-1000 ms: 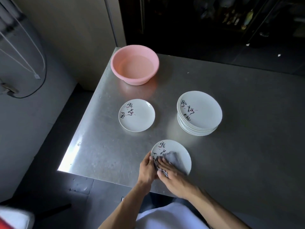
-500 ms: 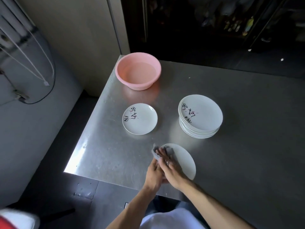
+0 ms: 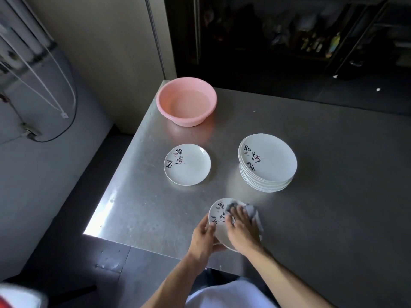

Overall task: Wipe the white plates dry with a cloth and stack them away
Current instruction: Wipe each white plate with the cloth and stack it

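A white plate (image 3: 219, 215) with black brush lettering lies near the front edge of the steel table. My left hand (image 3: 203, 237) grips its near-left rim. My right hand (image 3: 241, 230) presses a grey cloth (image 3: 253, 215) flat onto the plate's right half, hiding that part. A single white plate (image 3: 188, 164) with the same lettering lies alone at the table's middle left. A stack of several white plates (image 3: 268, 162) stands to the right of it.
A pink basin (image 3: 186, 101) holding water sits at the table's far left corner. The steel table (image 3: 142, 210) ends at its left and front edges close to my hands. A wall with hanging cables is at the left, dark shelving behind.
The cloth under my right hand has slid from the plate's left rim across to its right side, uncovering the lettering. My left hand keeps its hold on the rim.
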`<state>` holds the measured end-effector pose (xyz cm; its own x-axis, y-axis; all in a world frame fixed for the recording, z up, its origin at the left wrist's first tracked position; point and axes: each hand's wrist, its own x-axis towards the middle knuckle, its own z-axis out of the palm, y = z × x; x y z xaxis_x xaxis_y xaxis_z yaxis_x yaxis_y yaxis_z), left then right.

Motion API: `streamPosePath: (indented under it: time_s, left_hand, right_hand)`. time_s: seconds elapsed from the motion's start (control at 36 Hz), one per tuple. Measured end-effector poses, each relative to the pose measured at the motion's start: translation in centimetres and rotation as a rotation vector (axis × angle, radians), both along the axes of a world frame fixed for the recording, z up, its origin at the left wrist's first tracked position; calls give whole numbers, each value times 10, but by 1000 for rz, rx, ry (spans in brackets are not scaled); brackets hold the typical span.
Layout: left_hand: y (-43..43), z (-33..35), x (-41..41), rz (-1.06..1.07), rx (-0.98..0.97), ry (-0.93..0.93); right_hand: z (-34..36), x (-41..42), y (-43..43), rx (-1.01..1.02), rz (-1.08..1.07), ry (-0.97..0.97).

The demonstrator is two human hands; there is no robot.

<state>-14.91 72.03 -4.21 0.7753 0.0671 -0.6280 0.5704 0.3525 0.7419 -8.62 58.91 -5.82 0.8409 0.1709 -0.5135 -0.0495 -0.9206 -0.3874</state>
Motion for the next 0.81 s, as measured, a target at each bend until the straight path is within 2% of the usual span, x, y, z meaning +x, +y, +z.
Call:
streamPosePath:
  time_s: [0.06, 0.11, 0.17, 0.19, 0.25, 0.28, 0.33, 0.36, 0.42, 0.47, 0.56, 0.61, 0.64, 0.69, 0.78, 0.81]
  left_hand:
    - [-5, 0, 2, 82, 22, 66]
    - [-5, -2, 9, 125, 87, 118]
    - [-1, -2, 14, 139, 120, 144]
    - [0, 0, 15, 140, 111, 141]
    - [1, 3, 12, 119, 82, 114]
    - [0, 4, 10, 112, 69, 103]
    - [-3, 5, 7, 112, 43, 82]
    - [-4, 5, 6, 107, 33, 83]
    - [-3, 6, 6, 83, 17, 82]
    - [-2, 6, 7, 11, 12, 54]
    - [-2, 7, 5, -93, 36, 34]
    - [-1, 5, 4, -98, 43, 51]
    - [1, 4, 3, -93, 44, 56]
    - [3, 2, 2, -67, 26, 39]
    - [0, 1, 1, 57, -36, 62]
    - [-1, 0, 2, 95, -36, 85]
  right_hand:
    - [6, 4, 6, -32, -139, 10]
    - [14, 4, 13, 202, -257, 79]
    - [21, -3, 15, 566, -331, 190]
    - [24, -8, 14, 677, -309, 227]
    - [27, -16, 13, 743, -185, 241]
    - [24, -16, 11, 717, -132, 220]
    - [13, -11, 6, 532, -68, 87]
    - [8, -7, 5, 391, -76, 32]
    - [5, -1, 5, 168, -228, 21]
    - [3, -1, 7, 165, -327, 57]
    - [-1, -12, 10, 416, -117, 83]
    - [2, -17, 7, 617, -3, 135]
    - [3, -16, 3, 656, 19, 162]
    - [3, -9, -2, 551, 3, 163]
    - [8, 4, 1, 146, -167, 52]
    - [13, 6, 4, 135, -231, 46]
